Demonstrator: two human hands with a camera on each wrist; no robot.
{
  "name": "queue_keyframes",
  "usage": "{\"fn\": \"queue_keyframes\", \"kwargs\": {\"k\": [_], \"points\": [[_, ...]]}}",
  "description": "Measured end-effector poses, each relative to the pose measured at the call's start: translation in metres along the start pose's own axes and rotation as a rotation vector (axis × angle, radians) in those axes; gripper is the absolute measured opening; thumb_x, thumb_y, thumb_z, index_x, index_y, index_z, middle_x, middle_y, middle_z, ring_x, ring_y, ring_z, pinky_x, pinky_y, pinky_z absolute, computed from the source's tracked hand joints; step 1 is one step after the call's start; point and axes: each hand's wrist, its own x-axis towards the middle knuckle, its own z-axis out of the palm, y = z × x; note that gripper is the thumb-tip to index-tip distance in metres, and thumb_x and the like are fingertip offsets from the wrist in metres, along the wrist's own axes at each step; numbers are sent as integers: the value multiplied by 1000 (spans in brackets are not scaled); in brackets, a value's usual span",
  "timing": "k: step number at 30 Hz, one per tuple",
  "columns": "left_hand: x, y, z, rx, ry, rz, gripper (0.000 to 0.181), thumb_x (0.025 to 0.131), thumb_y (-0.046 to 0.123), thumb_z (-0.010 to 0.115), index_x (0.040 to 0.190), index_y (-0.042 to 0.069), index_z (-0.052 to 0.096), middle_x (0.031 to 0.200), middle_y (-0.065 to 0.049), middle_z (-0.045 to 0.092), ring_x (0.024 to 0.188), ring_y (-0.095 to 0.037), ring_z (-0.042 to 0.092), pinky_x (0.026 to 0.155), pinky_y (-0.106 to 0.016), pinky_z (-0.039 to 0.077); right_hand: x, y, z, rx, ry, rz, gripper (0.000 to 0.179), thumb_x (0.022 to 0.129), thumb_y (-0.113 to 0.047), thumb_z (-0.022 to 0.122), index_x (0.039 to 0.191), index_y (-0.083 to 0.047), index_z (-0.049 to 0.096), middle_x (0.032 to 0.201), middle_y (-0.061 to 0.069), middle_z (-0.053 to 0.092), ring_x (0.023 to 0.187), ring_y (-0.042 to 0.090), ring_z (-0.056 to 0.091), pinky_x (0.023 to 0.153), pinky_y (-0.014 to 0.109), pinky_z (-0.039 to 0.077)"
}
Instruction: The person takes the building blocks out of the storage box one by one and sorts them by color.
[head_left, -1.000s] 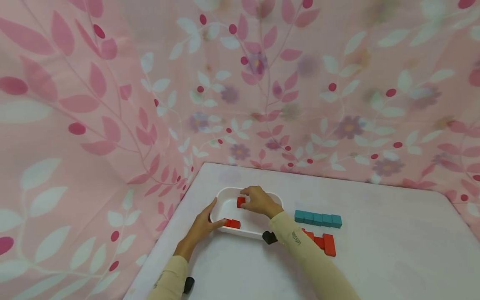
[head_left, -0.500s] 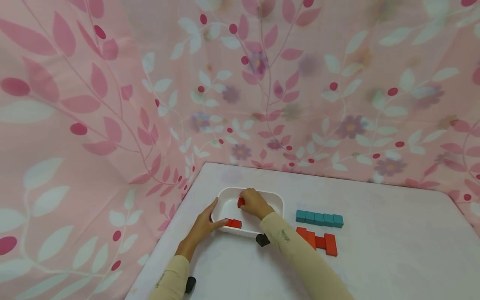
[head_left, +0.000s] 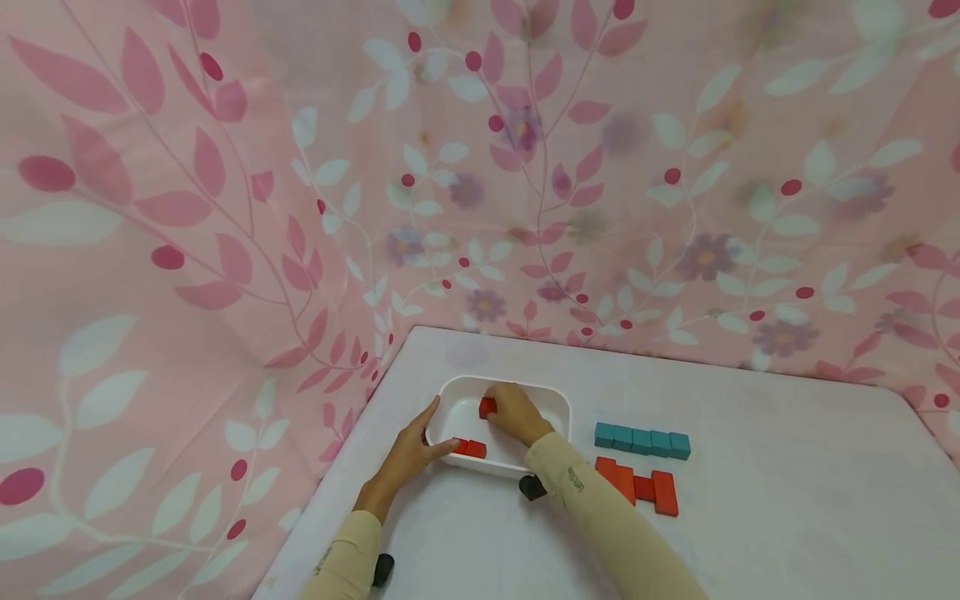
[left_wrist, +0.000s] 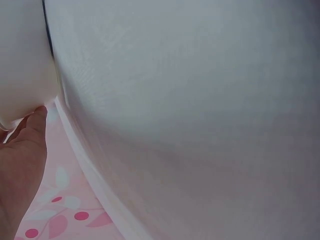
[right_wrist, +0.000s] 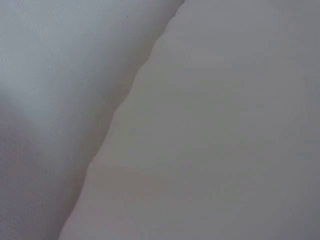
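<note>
Inside the white tray [head_left: 555, 406], my right hand [head_left: 514, 412] pinches a red block [head_left: 487, 407] near the back wall; most of its fingers are hidden behind the hand. My left hand [head_left: 408, 450] holds the tray at its left end, fingers along the outer wall and thumb over the front rim. Close to that thumb, two red blocks [head_left: 476, 450] lie side by side along the tray's front wall. In the left wrist view the left hand [left_wrist: 22, 160] touches the tray's outer side [left_wrist: 25, 65]. The right wrist view shows only pale surfaces, and no hand.
On the white table [head_left: 787, 483], right of the tray, lies a row of several teal blocks [head_left: 642, 441]. In front of it sit several red blocks [head_left: 664, 493], partly behind the right sleeve [head_left: 600, 508]. A pink floral curtain [head_left: 480, 208] hangs behind and at the left.
The right hand's raised, spread fingers have come down around the red block in the tray. Its forearm has shifted slightly left, uncovering more of the red blocks outside. The left hand keeps its hold.
</note>
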Motion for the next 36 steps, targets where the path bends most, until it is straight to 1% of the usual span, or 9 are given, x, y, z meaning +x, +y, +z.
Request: {"fn": "queue_keyframes", "kwargs": {"k": [4, 7, 12, 15, 19, 25, 30, 33, 36], "points": [[1, 0, 0, 9, 1, -1, 103, 74, 51, 80, 156, 26, 23, 159, -2, 28, 145, -27, 24, 109, -45, 35, -2, 2, -4, -1, -11, 20, 24, 83, -3, 75, 106, -1, 72, 92, 5, 67, 84, 20, 54, 84, 34, 51], [0, 0, -1, 10, 0, -5, 102, 74, 49, 81, 156, 28, 24, 158, -2, 28, 145, -27, 25, 109, -45, 34, -6, 5, -11, 0, -17, 23, 23, 83, -5, 75, 106, -3, 73, 90, 4, 66, 83, 19, 54, 81, 32, 51], [-1, 0, -1, 4, 0, 3, 101, 75, 46, 81, 156, 27, 24, 158, -3, 29, 145, -28, 26, 108, -46, 35, -18, 7, -28, 32, -18, 18, 24, 84, -10, 77, 107, -5, 74, 89, 3, 66, 84, 20, 56, 81, 30, 53], [-1, 0, -2, 11, 6, 30, 101, 76, 46, 81, 156, 24, 25, 158, -5, 29, 145, -28, 26, 111, -47, 32, -28, 9, -40, 32, -17, 14, 26, 84, -12, 77, 109, -6, 73, 91, 3, 67, 87, 22, 59, 82, 31, 54], [0, -1, -2, 18, 9, 64, 101, 76, 43, 82, 156, 19, 25, 158, -8, 28, 145, -29, 25, 114, -47, 28, -44, 16, -56, 14, 12, 11, 30, 84, -14, 77, 113, -5, 72, 94, 2, 67, 90, 24, 62, 84, 33, 56], [-1, 0, -1, 17, 8, 48, 101, 75, 43, 82, 156, 22, 25, 158, -6, 28, 145, -28, 25, 113, -47, 28, -75, 30, -85, 42, 74, 48, 35, 84, -13, 77, 117, -6, 71, 103, 2, 68, 95, 24, 63, 85, 38, 56], [-1, -1, -2, 30, 2, 44, 101, 75, 46, 81, 156, 23, 25, 158, -5, 28, 145, -27, 25, 113, -46, 29, -104, 48, -101, 31, 124, 83, 40, 84, -12, 77, 122, -6, 67, 111, 2, 66, 98, 22, 62, 84, 37, 57], [-2, 1, -2, 36, 4, 48, 102, 75, 48, 81, 156, 22, 25, 158, -4, 28, 145, -26, 25, 113, -46, 29, -121, 57, -111, 53, 172, 35, 38, 82, -3, 75, 120, -4, 67, 113, 4, 66, 100, 23, 62, 83, 37, 58], [-1, 2, -3, 30, 3, 62, 101, 76, 46, 81, 156, 20, 25, 158, -5, 28, 145, -27, 25, 113, -46, 29, -136, 63, -124, 53, 220, -41, 36, 81, 4, 74, 116, -2, 67, 112, 7, 66, 99, 24, 63, 81, 39, 58]]}}
